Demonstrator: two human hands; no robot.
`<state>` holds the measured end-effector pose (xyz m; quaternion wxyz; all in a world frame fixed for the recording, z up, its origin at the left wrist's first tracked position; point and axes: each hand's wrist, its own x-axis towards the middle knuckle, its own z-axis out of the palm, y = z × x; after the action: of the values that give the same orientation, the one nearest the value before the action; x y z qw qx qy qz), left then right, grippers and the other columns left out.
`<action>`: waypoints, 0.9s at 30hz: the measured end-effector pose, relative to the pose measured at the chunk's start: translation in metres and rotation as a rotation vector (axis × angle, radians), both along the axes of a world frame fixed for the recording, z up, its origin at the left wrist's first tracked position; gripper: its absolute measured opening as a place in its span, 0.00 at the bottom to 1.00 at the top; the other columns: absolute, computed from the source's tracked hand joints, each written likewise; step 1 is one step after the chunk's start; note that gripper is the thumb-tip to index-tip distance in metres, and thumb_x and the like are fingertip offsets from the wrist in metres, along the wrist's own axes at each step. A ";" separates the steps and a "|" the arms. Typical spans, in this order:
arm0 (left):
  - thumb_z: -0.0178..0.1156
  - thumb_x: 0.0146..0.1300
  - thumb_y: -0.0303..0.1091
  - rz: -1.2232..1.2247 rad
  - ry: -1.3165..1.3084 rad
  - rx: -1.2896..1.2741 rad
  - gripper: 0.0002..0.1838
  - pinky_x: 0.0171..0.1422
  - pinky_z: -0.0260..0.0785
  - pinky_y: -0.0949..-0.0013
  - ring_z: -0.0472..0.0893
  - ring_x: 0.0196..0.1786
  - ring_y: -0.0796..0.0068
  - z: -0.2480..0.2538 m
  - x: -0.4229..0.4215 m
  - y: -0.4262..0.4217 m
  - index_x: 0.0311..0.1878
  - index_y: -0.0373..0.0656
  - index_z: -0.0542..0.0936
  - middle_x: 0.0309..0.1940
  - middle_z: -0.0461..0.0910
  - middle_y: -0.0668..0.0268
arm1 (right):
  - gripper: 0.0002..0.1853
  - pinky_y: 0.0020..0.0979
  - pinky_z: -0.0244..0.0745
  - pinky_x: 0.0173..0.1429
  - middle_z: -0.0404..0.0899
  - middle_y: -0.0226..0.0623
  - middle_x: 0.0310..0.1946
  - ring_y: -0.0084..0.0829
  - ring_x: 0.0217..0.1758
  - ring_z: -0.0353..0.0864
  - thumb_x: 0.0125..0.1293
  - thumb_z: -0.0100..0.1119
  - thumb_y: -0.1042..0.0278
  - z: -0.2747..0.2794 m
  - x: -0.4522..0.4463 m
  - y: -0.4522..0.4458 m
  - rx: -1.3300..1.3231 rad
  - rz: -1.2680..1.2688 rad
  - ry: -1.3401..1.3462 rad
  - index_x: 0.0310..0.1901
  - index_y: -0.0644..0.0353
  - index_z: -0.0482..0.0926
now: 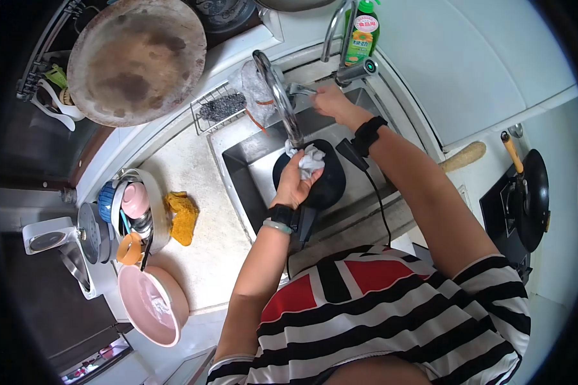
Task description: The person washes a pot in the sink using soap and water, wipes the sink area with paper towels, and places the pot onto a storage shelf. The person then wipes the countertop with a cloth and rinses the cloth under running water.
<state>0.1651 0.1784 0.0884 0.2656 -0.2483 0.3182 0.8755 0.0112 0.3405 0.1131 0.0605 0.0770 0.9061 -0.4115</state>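
Observation:
In the sink (239,186), my left hand (293,186) grips a crumpled white cloth (311,161) under the curved metal faucet (277,83). Just beneath that hand lies a dark round pan or bowl (332,183), partly covered by the hand and cloth. My right hand (334,106) reaches to the back of the sink, its fingers closed on the faucet's metal lever (300,89). Dark bands with cables are strapped on both wrists.
A wire rack (202,120) holds a dark scrubber (222,108); a grey cloth (257,96) hangs beside it. Behind stands a green soap bottle (362,38). Leftward are a yellow cloth (182,217), a dish basin (160,224) and a pink tub (180,298). A wok (534,199) sits right.

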 end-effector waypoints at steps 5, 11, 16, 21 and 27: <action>0.45 0.69 0.24 -0.007 0.123 -0.099 0.13 0.55 0.77 0.55 0.79 0.52 0.58 -0.011 0.002 0.004 0.55 0.35 0.68 0.50 0.76 0.54 | 0.25 0.31 0.76 0.49 0.79 0.39 0.42 0.31 0.45 0.80 0.58 0.65 0.57 0.027 0.028 0.010 -0.792 -0.078 -0.220 0.53 0.65 0.75; 0.46 0.67 0.19 0.050 0.072 -0.063 0.13 0.55 0.76 0.53 0.79 0.50 0.56 -0.036 0.002 0.001 0.54 0.35 0.67 0.49 0.76 0.54 | 0.26 0.35 0.73 0.55 0.79 0.43 0.46 0.39 0.50 0.79 0.58 0.62 0.57 -0.032 0.098 0.033 -0.369 0.064 0.022 0.54 0.64 0.74; 0.46 0.71 0.34 0.185 -0.122 0.188 0.12 0.53 0.75 0.48 0.77 0.48 0.56 -0.049 0.001 -0.003 0.49 0.36 0.70 0.45 0.76 0.54 | 0.23 0.33 0.74 0.51 0.78 0.46 0.48 0.37 0.44 0.80 0.58 0.63 0.61 -0.066 0.162 0.039 0.007 0.279 0.115 0.54 0.62 0.75; 0.46 0.71 0.41 0.110 -0.022 0.263 0.17 0.58 0.71 0.45 0.76 0.50 0.51 -0.048 0.001 -0.005 0.51 0.36 0.71 0.46 0.76 0.52 | 0.21 0.32 0.76 0.48 0.78 0.45 0.49 0.34 0.43 0.81 0.62 0.60 0.62 -0.042 0.194 0.050 -0.034 0.326 -0.015 0.55 0.62 0.75; 0.49 0.69 0.34 -0.006 0.515 0.002 0.16 0.60 0.71 0.54 0.78 0.52 0.53 -0.107 -0.001 -0.014 0.51 0.31 0.75 0.48 0.78 0.48 | 0.20 0.36 0.77 0.44 0.80 0.48 0.43 0.41 0.40 0.82 0.59 0.62 0.61 -0.013 0.183 0.048 -0.128 0.274 -0.083 0.51 0.62 0.78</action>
<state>0.1639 0.1642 -0.0181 0.1786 -0.0162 0.3753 0.9094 0.1942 0.3886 0.1003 0.1582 -0.0346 0.8768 -0.4527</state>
